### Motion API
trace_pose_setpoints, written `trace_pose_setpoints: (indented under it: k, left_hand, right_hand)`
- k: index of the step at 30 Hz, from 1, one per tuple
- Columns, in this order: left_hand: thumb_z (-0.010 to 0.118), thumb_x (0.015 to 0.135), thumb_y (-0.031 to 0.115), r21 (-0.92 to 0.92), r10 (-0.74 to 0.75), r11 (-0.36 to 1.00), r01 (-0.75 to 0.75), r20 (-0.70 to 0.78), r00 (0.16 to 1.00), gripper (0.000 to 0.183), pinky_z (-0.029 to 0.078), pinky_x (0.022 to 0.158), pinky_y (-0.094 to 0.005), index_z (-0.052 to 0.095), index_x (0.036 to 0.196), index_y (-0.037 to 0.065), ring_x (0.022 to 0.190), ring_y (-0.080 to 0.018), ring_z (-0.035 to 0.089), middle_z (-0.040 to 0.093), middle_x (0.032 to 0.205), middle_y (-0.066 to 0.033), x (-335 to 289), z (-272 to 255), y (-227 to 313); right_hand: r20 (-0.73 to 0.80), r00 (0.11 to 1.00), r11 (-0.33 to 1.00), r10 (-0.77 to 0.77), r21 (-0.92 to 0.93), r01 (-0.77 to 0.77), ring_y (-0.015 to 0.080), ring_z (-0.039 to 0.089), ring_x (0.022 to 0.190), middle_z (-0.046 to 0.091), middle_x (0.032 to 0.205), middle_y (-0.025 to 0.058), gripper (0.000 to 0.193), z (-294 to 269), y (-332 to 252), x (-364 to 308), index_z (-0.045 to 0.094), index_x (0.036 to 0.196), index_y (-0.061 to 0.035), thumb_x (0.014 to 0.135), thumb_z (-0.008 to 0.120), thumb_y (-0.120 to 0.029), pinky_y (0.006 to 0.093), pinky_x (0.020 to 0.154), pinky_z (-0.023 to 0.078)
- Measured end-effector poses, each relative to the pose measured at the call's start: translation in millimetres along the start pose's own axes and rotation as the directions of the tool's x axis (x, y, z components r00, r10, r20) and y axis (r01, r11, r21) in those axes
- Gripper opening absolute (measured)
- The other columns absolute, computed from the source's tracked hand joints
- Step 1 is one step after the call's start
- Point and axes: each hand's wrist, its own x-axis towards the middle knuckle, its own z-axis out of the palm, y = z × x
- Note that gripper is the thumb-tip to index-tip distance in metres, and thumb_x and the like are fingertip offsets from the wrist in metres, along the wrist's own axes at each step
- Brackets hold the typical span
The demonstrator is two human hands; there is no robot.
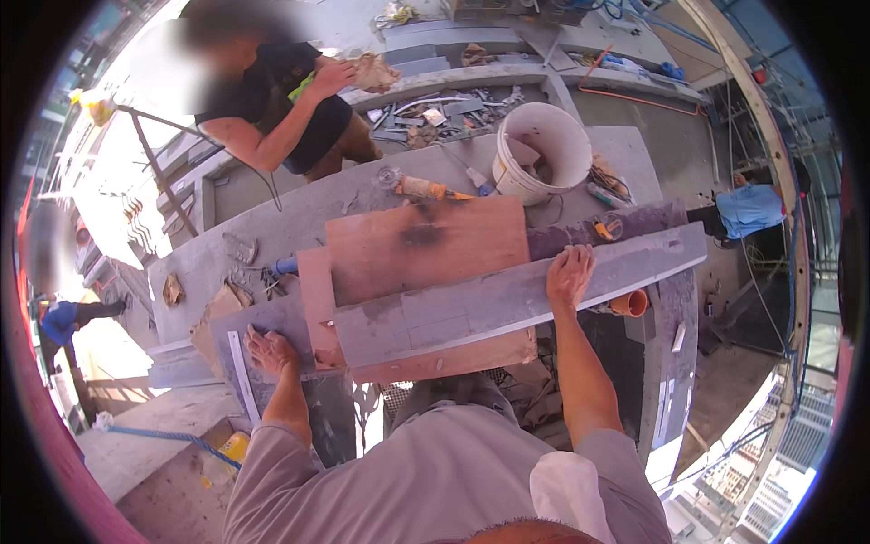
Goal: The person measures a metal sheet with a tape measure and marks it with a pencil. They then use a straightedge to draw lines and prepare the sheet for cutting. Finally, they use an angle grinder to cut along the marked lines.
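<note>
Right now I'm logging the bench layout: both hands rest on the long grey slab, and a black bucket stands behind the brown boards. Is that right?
Not quite: the bucket is white, not black, as the head view shows. The rest holds: the left hand and right hand rest on the long grey slab, and the bucket stands behind the brown boards.

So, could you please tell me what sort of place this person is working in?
Most likely an outdoor construction site: a long grey slab lies under the right hand on reddish boards, with a white bucket and concrete ledges strewn with scraps.
</note>
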Motion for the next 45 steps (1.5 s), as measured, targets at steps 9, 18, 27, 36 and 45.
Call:
trace_pose_setpoints:
  k: [9, 18, 27, 36, 45]
  left_hand:
    - [0.052, 0.107, 0.031, -0.045, 0.003, 0.999, -0.004, -0.021, 1.000, 0.061, 0.026, 0.131, -0.0540, 0.048, 0.167, 0.021, 0.164, -0.0278, 0.039, 0.048, 0.173, -0.0119, -21, 9, -15]
    - [0.053, 0.106, 0.029, -0.107, 0.005, 0.994, -0.007, -0.027, 1.000, 0.062, 0.026, 0.130, -0.0568, 0.048, 0.167, 0.020, 0.165, -0.0288, 0.038, 0.048, 0.173, -0.0127, -18, 8, -12]
    - [0.052, 0.106, 0.030, -0.109, -0.001, 0.994, -0.002, -0.032, 0.999, 0.061, 0.028, 0.129, -0.0575, 0.048, 0.167, 0.020, 0.164, -0.0299, 0.039, 0.049, 0.172, -0.0136, -18, 4, -11]
    - [0.053, 0.106, 0.030, -0.137, 0.004, 0.991, -0.010, -0.043, 0.999, 0.061, 0.028, 0.129, -0.0590, 0.049, 0.166, 0.019, 0.164, -0.0300, 0.039, 0.049, 0.172, -0.0140, -20, 2, -9]
    - [0.055, 0.105, 0.028, -0.134, -0.004, 0.991, 0.000, -0.031, 1.000, 0.064, 0.029, 0.128, -0.0589, 0.047, 0.167, 0.019, 0.164, -0.0305, 0.039, 0.050, 0.171, -0.0145, -20, 4, -11]
  right_hand:
    - [0.024, 0.998, 0.998, -0.065, 0.019, 0.064, 0.0498, 0.056, 0.137, 0.064, 0.127, 0.0223, 0.018, -1, -2, 4, 0.070, 0.114, 0.0032, 0.101, 0.062, -0.007, 0.0598, 0.119, 0.045]
    - [-0.011, 0.996, 0.996, -0.089, 0.015, 0.090, 0.0502, 0.056, 0.137, 0.064, 0.126, 0.0220, 0.016, 2, 4, 3, 0.070, 0.111, 0.0030, 0.101, 0.062, -0.007, 0.0599, 0.118, 0.046]
    - [0.007, 0.997, 0.997, -0.082, 0.013, 0.082, 0.0467, 0.056, 0.136, 0.065, 0.126, 0.0221, 0.019, 4, 5, 0, 0.070, 0.115, 0.0019, 0.104, 0.060, -0.011, 0.0581, 0.120, 0.044]
    - [-0.015, 0.994, 0.994, -0.109, 0.027, 0.109, 0.0515, 0.056, 0.135, 0.064, 0.123, 0.0235, 0.017, 2, 5, 1, 0.069, 0.111, 0.0031, 0.102, 0.062, -0.009, 0.0617, 0.119, 0.044]
    - [0.016, 0.997, 0.997, -0.076, 0.004, 0.076, 0.0495, 0.055, 0.138, 0.065, 0.126, 0.0221, 0.018, 3, 9, -1, 0.070, 0.113, 0.0012, 0.102, 0.061, -0.010, 0.0603, 0.119, 0.045]
